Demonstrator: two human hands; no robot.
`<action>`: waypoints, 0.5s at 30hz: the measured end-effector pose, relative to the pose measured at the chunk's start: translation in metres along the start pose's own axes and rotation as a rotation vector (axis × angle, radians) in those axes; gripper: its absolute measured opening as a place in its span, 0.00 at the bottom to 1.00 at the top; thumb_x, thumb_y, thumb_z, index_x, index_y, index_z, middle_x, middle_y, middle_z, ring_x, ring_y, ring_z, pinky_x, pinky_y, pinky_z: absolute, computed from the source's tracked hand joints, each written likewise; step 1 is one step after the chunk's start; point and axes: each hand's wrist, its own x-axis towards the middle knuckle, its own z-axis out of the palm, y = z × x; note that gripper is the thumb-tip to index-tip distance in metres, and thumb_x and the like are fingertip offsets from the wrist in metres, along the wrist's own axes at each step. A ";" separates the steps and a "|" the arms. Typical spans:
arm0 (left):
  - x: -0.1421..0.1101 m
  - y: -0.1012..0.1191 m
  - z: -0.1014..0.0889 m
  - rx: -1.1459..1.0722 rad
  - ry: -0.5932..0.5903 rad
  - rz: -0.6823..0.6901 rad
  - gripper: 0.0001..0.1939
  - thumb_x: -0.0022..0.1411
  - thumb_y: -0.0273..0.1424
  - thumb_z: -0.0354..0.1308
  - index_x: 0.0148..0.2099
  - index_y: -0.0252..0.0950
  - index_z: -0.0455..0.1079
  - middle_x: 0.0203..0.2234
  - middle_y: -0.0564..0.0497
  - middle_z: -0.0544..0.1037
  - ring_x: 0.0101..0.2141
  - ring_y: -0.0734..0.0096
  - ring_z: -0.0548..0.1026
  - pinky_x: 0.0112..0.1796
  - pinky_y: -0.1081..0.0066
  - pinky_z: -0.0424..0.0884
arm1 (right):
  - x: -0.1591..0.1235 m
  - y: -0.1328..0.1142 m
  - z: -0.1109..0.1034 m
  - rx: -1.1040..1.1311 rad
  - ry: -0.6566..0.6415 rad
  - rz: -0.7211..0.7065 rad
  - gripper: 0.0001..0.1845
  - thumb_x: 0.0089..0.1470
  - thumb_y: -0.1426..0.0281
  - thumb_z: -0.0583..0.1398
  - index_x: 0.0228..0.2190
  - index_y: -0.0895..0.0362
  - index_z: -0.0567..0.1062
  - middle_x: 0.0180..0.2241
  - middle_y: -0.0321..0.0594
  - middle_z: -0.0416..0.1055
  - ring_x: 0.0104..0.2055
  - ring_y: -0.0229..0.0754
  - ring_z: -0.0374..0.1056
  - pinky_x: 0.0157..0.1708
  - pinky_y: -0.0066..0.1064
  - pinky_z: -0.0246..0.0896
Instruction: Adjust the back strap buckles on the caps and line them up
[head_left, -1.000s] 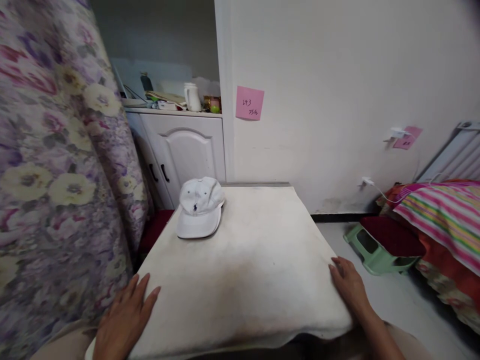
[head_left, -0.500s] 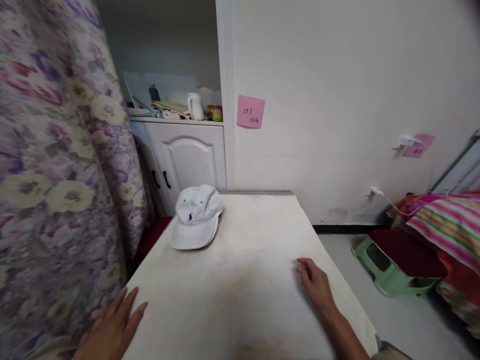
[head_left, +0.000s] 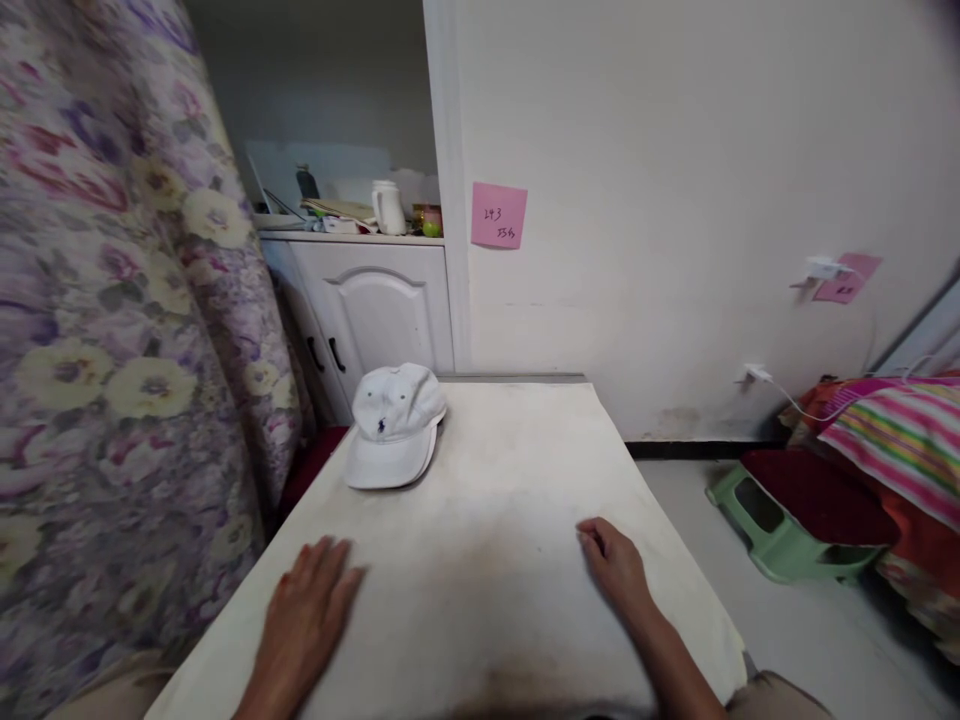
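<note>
A white baseball cap [head_left: 395, 425] with a small dark logo lies at the far left of the white table [head_left: 510, 470], its brim towards me. My left hand [head_left: 307, 610] is over the near left of the tabletop, palm down, fingers stretched out and holding nothing; the cap is the closest object to it. On the right side, my right hand [head_left: 611, 560] rests at the table with its fingers curled in and the thumb against them. Whether anything sits inside those fingers is hidden.
A flowered curtain [head_left: 135, 350] hangs along the left. Behind it stands a white cabinet [head_left: 382, 300] with a white jug [head_left: 388, 207] on top. To the right, a green stool [head_left: 787, 545] is on the floor beside striped bedding [head_left: 900, 430]. Pink notes [head_left: 499, 215] stick to the wall.
My left hand has moved right and forward, from the table's left edge onto the tabletop. My right hand has shifted slightly left. The cap lies where it was.
</note>
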 end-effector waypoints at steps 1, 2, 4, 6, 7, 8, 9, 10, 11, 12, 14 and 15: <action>0.004 0.019 0.002 0.004 -0.052 0.052 0.31 0.69 0.43 0.40 0.64 0.32 0.67 0.65 0.39 0.65 0.66 0.49 0.57 0.62 0.50 0.56 | 0.000 0.000 0.000 -0.001 0.000 -0.002 0.16 0.59 0.62 0.52 0.37 0.54 0.77 0.33 0.40 0.79 0.36 0.49 0.75 0.37 0.36 0.66; 0.007 0.038 0.003 0.007 -0.100 0.097 0.30 0.70 0.42 0.40 0.65 0.34 0.66 0.66 0.40 0.63 0.67 0.49 0.55 0.62 0.50 0.55 | 0.000 0.000 0.000 -0.003 0.000 -0.003 0.16 0.59 0.62 0.52 0.36 0.54 0.77 0.33 0.40 0.79 0.35 0.49 0.75 0.36 0.36 0.66; 0.013 0.071 0.008 0.005 -0.154 0.172 0.29 0.70 0.42 0.42 0.67 0.35 0.63 0.67 0.41 0.60 0.68 0.51 0.54 0.63 0.50 0.54 | 0.000 0.000 0.000 -0.007 0.000 -0.005 0.15 0.59 0.63 0.52 0.36 0.54 0.77 0.33 0.40 0.79 0.35 0.49 0.75 0.36 0.36 0.66; 0.017 0.093 0.013 0.014 -0.173 0.217 0.29 0.71 0.42 0.43 0.68 0.35 0.62 0.68 0.40 0.58 0.68 0.51 0.54 0.63 0.49 0.54 | 0.000 0.000 0.000 -0.011 0.001 -0.006 0.16 0.59 0.63 0.52 0.36 0.54 0.77 0.33 0.41 0.79 0.36 0.49 0.75 0.37 0.36 0.66; 0.018 0.099 0.016 0.030 -0.176 0.229 0.29 0.70 0.42 0.45 0.68 0.35 0.61 0.68 0.40 0.57 0.68 0.51 0.54 0.63 0.49 0.54 | 0.000 0.000 0.000 -0.013 0.002 -0.006 0.16 0.59 0.63 0.52 0.36 0.54 0.77 0.33 0.41 0.79 0.36 0.49 0.75 0.37 0.36 0.66; 0.019 0.103 0.018 0.045 -0.175 0.243 0.30 0.70 0.43 0.46 0.68 0.34 0.61 0.68 0.39 0.57 0.67 0.50 0.54 0.63 0.49 0.54 | 0.000 0.001 0.000 -0.014 0.003 -0.005 0.16 0.59 0.63 0.52 0.37 0.54 0.77 0.34 0.41 0.80 0.37 0.49 0.75 0.38 0.36 0.66; 0.019 0.105 0.019 0.062 -0.172 0.252 0.31 0.69 0.44 0.46 0.68 0.34 0.60 0.68 0.39 0.57 0.67 0.50 0.54 0.63 0.49 0.54 | 0.000 0.001 0.000 -0.014 0.005 -0.004 0.16 0.59 0.63 0.52 0.37 0.54 0.77 0.34 0.41 0.80 0.37 0.49 0.75 0.38 0.36 0.66; 0.019 0.105 0.021 0.078 -0.169 0.258 0.32 0.69 0.45 0.47 0.68 0.34 0.60 0.68 0.38 0.56 0.67 0.49 0.55 0.63 0.49 0.53 | 0.000 0.001 0.000 -0.014 0.007 -0.003 0.16 0.58 0.63 0.52 0.37 0.54 0.77 0.34 0.41 0.80 0.37 0.49 0.75 0.38 0.36 0.66; 0.018 0.104 0.022 0.091 -0.167 0.264 0.32 0.69 0.46 0.47 0.68 0.34 0.60 0.68 0.38 0.56 0.67 0.49 0.55 0.63 0.48 0.53 | 0.000 0.001 0.000 -0.014 0.010 -0.003 0.16 0.58 0.63 0.52 0.37 0.54 0.78 0.35 0.41 0.80 0.37 0.49 0.75 0.38 0.36 0.66; 0.018 0.103 0.022 0.102 -0.168 0.266 0.33 0.69 0.47 0.47 0.69 0.34 0.59 0.68 0.39 0.56 0.67 0.49 0.55 0.63 0.48 0.53 | 0.001 0.001 0.000 -0.013 0.014 -0.002 0.15 0.58 0.63 0.52 0.37 0.54 0.78 0.35 0.41 0.80 0.37 0.49 0.75 0.39 0.36 0.66; 0.018 0.102 0.021 0.113 -0.174 0.267 0.32 0.69 0.46 0.45 0.69 0.34 0.59 0.68 0.39 0.56 0.67 0.50 0.55 0.63 0.49 0.53 | 0.001 0.002 0.001 -0.012 0.019 -0.001 0.15 0.57 0.63 0.52 0.37 0.54 0.78 0.35 0.41 0.80 0.37 0.49 0.75 0.38 0.36 0.66; 0.018 0.102 0.021 0.114 -0.178 0.266 0.32 0.69 0.46 0.45 0.69 0.35 0.59 0.68 0.39 0.56 0.67 0.50 0.55 0.63 0.49 0.53 | 0.001 0.002 0.001 -0.012 0.020 -0.001 0.15 0.57 0.63 0.52 0.36 0.54 0.78 0.35 0.41 0.80 0.37 0.49 0.75 0.38 0.36 0.66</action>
